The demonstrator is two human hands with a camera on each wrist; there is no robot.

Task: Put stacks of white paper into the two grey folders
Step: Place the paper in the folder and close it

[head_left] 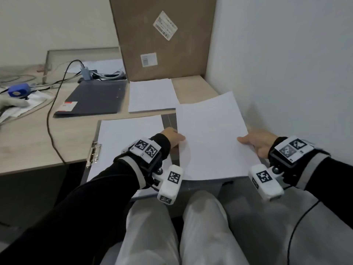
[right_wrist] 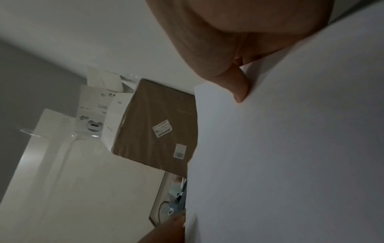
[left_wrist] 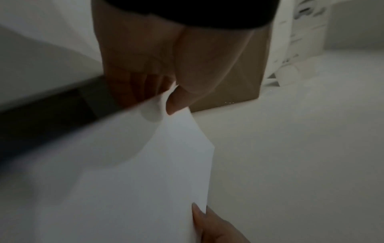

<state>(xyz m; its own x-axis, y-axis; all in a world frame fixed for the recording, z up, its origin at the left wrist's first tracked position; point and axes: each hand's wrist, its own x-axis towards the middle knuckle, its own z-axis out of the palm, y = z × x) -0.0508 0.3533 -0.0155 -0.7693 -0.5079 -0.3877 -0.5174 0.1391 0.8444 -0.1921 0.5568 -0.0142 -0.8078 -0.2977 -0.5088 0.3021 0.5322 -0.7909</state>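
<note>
- The left hand [head_left: 172, 137] pinched the near-left edge of a stack of white paper [head_left: 215, 138], thumb on top; the right hand [head_left: 257, 141] gripped the opposite edge likewise.
- The stack was held off the desk, above the right half of the open grey folder [head_left: 169, 121].
- A second stack [head_left: 129, 142] lay flat on that folder's left half, beside its metal clip [head_left: 94, 154].
- The closed grey folder [head_left: 93, 98] lay behind the open folder, a loose stack [head_left: 151, 95] beside it.
- Judgement: lower the stack level and squared to the folder; the thin, smooth sheets bow and may fan.
</note>
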